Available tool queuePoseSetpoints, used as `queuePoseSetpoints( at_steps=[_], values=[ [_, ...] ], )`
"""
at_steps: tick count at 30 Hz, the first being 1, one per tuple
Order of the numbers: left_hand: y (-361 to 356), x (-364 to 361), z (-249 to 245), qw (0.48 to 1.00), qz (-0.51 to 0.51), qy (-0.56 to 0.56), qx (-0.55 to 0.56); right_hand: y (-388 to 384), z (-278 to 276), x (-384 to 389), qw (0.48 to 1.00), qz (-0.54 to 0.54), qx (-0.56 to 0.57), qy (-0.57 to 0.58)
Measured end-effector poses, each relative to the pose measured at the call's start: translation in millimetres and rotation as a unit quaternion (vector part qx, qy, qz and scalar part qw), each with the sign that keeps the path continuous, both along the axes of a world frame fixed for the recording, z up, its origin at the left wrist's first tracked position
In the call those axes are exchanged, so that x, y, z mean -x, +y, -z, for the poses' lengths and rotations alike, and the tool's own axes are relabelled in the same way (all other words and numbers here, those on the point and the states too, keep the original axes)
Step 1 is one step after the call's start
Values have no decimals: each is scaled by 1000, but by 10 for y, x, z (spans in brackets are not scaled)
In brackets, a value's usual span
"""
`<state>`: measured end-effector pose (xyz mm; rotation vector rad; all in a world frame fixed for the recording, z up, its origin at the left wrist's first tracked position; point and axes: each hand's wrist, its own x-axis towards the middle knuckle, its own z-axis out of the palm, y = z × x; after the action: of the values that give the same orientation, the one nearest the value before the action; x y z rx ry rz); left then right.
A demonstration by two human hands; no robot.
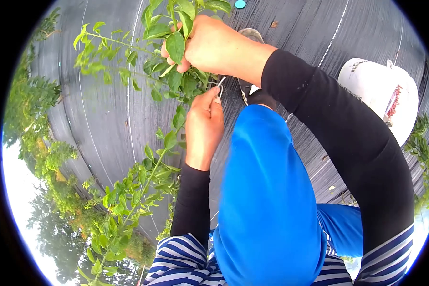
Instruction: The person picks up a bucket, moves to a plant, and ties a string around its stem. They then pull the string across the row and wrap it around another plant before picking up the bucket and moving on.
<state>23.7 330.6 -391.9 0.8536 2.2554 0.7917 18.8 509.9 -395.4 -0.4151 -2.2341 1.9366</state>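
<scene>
My left hand (205, 125) is closed in a pinch on a thin, pale, bent piece of wire or tie (221, 83), whose end sticks up past the fingertips. Just above it, my right hand (214, 45) has its fingers curled round the stems of a leafy green plant (175, 46). Leaves cover part of those fingers, so the exact grip on the stems is hidden. One long leafy branch (159, 159) runs down past my left wrist toward the lower left. Other thin shoots (124, 45) reach out to the left of my right hand.
Black woven ground cover (100, 124) with pale lines spreads underneath. To the right stands a white bucket (360, 76) with small reddish bits showing at its side. My blue-clad knee (267, 190) rises in the middle, near a dark shoe (250, 38). A turquoise disc (240, 4) lies at the top.
</scene>
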Motion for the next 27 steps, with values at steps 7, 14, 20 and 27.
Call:
queuePoseSetpoints(
  at_steps=[7, 14, 20, 27],
  values=[
    [91, -287, 366, 982, -67, -176, -13, -154, -610, -124, 987, -65, 37, -140],
    [133, -252, 609, 988, -93, -54, -106, -203, -468, -576, 984, -92, -151, -25],
    [189, -386, 643, 920, -258, -249, -161, -159, 105, -796, 885, -168, -433, -23],
    [-509, -685, 517, 922, -319, -194, -99, -314, 388, -734, 831, -257, -484, -95]
  ],
)
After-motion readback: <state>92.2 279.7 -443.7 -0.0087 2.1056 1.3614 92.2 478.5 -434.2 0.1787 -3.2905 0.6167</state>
